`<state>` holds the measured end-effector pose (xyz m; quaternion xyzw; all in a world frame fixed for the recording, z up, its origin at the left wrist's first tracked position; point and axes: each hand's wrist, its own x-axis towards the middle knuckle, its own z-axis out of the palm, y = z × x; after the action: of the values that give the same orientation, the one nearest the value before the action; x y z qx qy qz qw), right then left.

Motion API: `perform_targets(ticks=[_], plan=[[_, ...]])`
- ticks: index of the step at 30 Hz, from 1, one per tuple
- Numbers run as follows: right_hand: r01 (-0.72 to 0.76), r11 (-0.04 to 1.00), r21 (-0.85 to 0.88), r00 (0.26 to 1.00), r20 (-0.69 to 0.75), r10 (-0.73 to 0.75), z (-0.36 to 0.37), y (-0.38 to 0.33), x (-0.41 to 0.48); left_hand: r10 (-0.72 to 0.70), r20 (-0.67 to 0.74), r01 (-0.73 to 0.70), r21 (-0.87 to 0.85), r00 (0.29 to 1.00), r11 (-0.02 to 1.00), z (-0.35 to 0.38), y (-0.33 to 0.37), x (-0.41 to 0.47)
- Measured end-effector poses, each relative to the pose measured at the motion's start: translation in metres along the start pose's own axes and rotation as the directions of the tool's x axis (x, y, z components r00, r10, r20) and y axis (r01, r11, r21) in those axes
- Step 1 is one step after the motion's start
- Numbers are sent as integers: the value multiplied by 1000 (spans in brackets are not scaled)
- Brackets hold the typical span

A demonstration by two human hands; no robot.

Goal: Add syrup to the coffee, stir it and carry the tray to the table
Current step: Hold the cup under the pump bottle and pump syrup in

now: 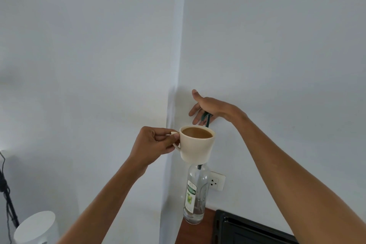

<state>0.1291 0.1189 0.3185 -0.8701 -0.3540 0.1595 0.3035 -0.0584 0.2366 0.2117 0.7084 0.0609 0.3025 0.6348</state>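
Note:
My left hand [156,143] pinches the handle of a cream cup [197,149] filled with light brown coffee [196,132] and holds it in the air. Right below the cup stands a clear syrup bottle [195,194] with a white and green label, on a brown counter. A dark green pump [207,120] rises from the bottle behind the cup. My right hand [210,108] lies palm down on the pump head, fingers spread. The pump's spout is hidden behind the cup's rim.
A black tray [247,230] lies on the brown counter [193,233] at the lower right. A white wall socket [216,181] sits behind the bottle. A white round appliance [36,228] and a black stand [7,194] are at the lower left. White walls meet in a corner.

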Motion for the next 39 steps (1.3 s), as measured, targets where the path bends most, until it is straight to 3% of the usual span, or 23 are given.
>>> perform_targets(ticks=[18,39], plan=[[81,996,-39,991,-101,-85,7,18,22,31,34,-31,-6,999,1000,0,13,17],[83,996,-30,992,-89,-85,4,17,15,12,47,-12,-8,999,1000,2,12,18]])
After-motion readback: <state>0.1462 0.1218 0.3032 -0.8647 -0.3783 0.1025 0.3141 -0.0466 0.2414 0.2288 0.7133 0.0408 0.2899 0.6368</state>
